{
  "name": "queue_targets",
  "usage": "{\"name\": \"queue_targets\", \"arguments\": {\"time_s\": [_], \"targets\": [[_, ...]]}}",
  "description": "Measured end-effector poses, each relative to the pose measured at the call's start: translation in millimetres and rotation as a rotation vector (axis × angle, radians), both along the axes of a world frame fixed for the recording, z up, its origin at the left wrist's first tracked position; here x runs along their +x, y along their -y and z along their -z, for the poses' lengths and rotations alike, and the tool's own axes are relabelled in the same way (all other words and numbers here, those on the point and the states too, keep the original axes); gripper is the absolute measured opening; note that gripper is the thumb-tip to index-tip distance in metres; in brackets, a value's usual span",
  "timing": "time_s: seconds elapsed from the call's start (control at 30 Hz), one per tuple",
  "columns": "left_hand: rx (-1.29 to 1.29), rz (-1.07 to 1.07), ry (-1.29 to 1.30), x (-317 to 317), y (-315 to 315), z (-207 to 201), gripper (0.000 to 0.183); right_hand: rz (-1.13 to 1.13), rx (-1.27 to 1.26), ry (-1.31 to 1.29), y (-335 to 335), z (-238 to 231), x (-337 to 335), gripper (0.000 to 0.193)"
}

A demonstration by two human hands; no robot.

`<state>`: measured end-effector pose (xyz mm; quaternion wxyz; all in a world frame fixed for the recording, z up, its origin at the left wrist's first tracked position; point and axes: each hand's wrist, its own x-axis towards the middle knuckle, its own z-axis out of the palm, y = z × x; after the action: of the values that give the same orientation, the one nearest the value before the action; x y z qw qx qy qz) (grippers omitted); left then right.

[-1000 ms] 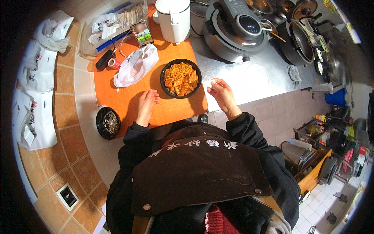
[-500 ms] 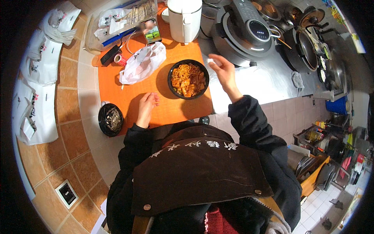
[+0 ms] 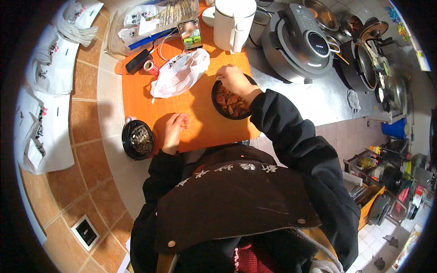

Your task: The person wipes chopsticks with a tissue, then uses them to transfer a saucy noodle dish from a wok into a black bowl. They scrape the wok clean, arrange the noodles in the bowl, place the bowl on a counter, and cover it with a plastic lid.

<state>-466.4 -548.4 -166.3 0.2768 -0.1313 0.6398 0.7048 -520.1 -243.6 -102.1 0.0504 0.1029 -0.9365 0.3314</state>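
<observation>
White bags [image 3: 50, 73] are seen on the tiled counter [image 3: 91, 182]. On the orange mat [image 3: 136, 98], the left hand [image 3: 174, 129] is rested loosely curled, holding nothing. The right hand [image 3: 234, 82], earlier beside the bowl [image 3: 227, 107], is now held over it; its grip cannot be told.

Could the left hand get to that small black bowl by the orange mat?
Probably yes. The left hand rests on the orange mat, and the small black bowl sits just beside it at the mat's edge, with nothing between them.
</observation>
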Motion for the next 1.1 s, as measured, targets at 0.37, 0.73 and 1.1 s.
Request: {"name": "queue_targets", "arguments": {"time_s": [0.37,0.73,1.1], "targets": [[-0.006,0.077,-0.101,-18,-12,-23,0.020,0.250,-1.302,0.515,-1,-60,59,0.017],[-0.001,0.271,-0.438,15,-115,-97,0.021,0.504,-2.006,0.091,-104,-38,281,0.019],[0.010,1.053,-0.303,199,-256,-99,0.019,1.739,-2.399,-0.433,-15,167,687,0.016]]}}
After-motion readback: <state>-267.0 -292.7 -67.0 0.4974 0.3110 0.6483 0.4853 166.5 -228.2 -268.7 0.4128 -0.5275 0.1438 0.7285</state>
